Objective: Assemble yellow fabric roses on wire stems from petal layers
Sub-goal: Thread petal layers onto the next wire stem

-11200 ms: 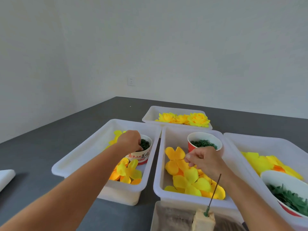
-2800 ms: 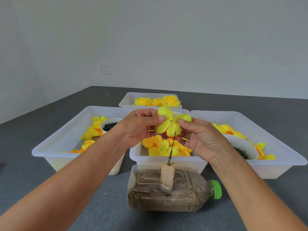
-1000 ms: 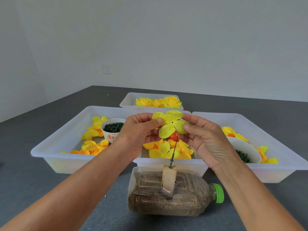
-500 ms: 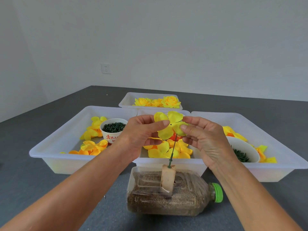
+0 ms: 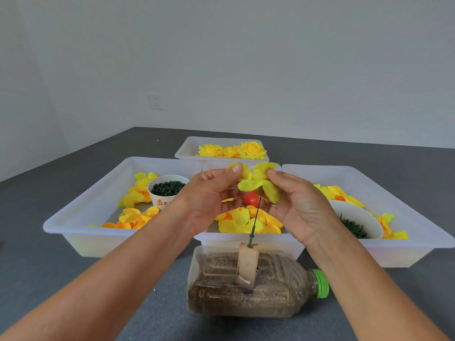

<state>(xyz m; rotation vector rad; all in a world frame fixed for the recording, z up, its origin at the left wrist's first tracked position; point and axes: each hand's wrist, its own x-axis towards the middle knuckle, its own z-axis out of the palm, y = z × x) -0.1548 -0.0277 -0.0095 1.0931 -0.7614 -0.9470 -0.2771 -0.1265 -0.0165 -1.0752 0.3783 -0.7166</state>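
Petal layer [image 5: 256, 182] sits over the wire stem [image 5: 254, 221] tip w/ my left grip [image 5: 209, 200] & right grip [image 5: 295, 205] each pinching a petal edge, so if I pull unevenly the stem could bend or miss the center hole, tearing fabric.

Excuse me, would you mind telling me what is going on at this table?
A person is building a fabric rose. Both hands, left hand and right hand, pinch a yellow petal layer at the top of a green wire stem. The stem stands in a foam block on a bottle lying on its side. Finished roses sit in the far tray.
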